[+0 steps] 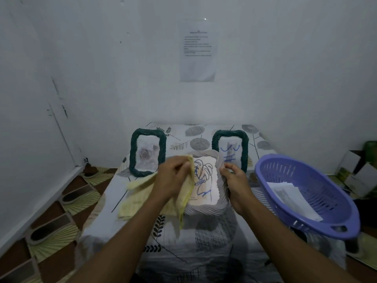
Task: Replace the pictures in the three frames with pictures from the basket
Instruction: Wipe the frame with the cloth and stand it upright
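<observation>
one white frame [206, 210], long axis 12-to-6, gripped at 3 o'clock by right hand [234, 180]; yellow cloth [186, 193] pinched by left hand [173, 178]; basket [318, 180] at 3 o'clock, right hand nearer.

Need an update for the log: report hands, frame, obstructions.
Left hand grips yellow cloth at left edge of white frame. Right hand holds its right edge. Drawing inside frame; basket of pictures at right. Nothing blocking.

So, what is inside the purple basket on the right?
Inside the purple basket lie a few loose paper pictures, overlapping on its bottom. The top sheet covers the ones below, so their number and drawings cannot be seen.
</observation>
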Motion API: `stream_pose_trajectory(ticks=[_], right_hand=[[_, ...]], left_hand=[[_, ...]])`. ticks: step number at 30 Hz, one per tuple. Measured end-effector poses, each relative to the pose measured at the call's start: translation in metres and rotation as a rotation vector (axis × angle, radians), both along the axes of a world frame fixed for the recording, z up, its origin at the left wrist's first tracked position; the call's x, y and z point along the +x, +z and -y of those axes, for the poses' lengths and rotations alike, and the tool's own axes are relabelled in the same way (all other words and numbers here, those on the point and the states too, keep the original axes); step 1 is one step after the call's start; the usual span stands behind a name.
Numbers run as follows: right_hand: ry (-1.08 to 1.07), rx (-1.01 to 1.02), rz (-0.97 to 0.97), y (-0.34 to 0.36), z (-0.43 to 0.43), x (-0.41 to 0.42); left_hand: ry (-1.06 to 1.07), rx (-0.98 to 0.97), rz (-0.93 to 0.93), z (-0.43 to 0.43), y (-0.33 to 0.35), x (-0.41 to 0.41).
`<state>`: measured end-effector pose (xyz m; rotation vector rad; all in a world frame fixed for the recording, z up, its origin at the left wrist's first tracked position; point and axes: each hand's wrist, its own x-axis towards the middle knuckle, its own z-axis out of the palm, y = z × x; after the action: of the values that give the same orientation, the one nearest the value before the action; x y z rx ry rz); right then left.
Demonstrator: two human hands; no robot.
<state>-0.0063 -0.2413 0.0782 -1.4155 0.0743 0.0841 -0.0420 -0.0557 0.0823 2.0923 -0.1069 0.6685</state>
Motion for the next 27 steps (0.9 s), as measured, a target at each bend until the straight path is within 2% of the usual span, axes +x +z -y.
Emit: stream_pose_trajectory(ticks=[3, 8, 13, 18, 23, 27], right_hand=[[-0.019, 0.001, -0.006, 0.001, 0.010, -0.001], [-0.033, -0.033, 0.029, 0.001, 0.023, -0.002], [-0.060, -0.036, 0.094, 0.006, 0.024, 0.004], [-0.023, 0.016, 0.053, -0.006, 0.013, 0.000], [-0.149, 0.062, 0.036, 0.003, 0.020, 0.013], [-0.100, 0.061, 0.031, -0.002, 0.016, 0.005]], left_hand=[[-0.103, 0.348, 0.116, 0.012, -0.028, 0.008], [-0.185, 0.640, 0.001, 0.024, -0.035, 0.008], [-0.178, 0.869, -0.081, 0.039, -0.037, -0.013], [-0.050, 0.888, -0.149, 0.027, -0.027, -0.006], [-0.223, 0.976, -0.064, 0.033, -0.034, -0.031], [-0.074, 0.966, -0.113, 0.023, -0.024, -0.019]])
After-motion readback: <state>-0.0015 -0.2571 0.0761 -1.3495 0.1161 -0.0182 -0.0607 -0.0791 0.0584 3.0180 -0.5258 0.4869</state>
